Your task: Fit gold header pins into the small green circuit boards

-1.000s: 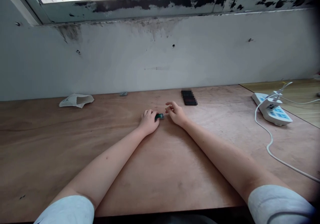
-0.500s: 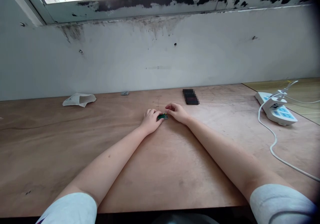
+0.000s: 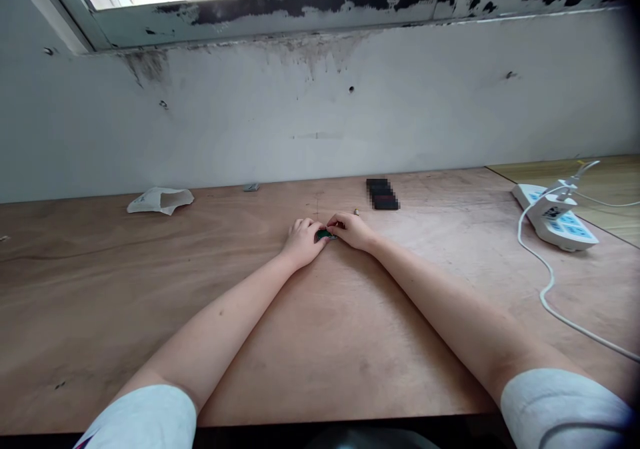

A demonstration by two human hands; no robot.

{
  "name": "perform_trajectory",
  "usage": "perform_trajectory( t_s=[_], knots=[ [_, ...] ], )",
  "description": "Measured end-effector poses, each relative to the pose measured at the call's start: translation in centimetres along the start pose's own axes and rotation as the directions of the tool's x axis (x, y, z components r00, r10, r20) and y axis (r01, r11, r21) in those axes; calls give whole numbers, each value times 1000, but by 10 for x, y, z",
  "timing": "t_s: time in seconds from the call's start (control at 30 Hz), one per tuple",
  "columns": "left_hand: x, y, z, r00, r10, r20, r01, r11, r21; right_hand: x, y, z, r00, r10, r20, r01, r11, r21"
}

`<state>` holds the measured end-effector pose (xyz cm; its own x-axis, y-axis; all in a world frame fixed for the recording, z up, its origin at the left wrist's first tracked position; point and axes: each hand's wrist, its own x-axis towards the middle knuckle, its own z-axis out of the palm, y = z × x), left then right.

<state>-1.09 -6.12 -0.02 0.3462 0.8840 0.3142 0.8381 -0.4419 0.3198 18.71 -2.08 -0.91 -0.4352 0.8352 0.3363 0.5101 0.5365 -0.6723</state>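
Note:
A small green electronic part lies on the plywood desk between my two hands, partly hidden by my fingers. My left hand is curled, with its fingertips against the part's left end. From the other side, my right hand pinches its right end. A tiny metallic piece lies just beyond my right hand.
A black phone lies near the wall. Further left are crumpled white paper and a small grey item. A white power strip with a white cable sits at the right. The desk's far edge meets a stained wall.
My right hand has moved left and closed onto the green part's right end. The tiny metallic piece now shows on the desk beyond that hand.

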Motion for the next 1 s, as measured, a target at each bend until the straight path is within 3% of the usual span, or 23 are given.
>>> perform_trajectory(
  t_s=[0.3,0.6,0.87,1.0],
  knots=[
    [1,2,-2,999,-32,12,32,999,1,2,-3,-2,998,53,23,-52,998,-29],
    [0,0,-2,1000,-21,9,21,1000,-15,-3,-8,-5,996,-82,36,86,989,-121],
    [0,-1,-3,999,-3,39,5,999,-32,-11,-3,-1,998,-53,-27,50,994,-96],
    [1,-2,-3,999,-7,40,8,1000,-30,-18,-6,1,992,-123,-33,115,977,-177]
  ],
)
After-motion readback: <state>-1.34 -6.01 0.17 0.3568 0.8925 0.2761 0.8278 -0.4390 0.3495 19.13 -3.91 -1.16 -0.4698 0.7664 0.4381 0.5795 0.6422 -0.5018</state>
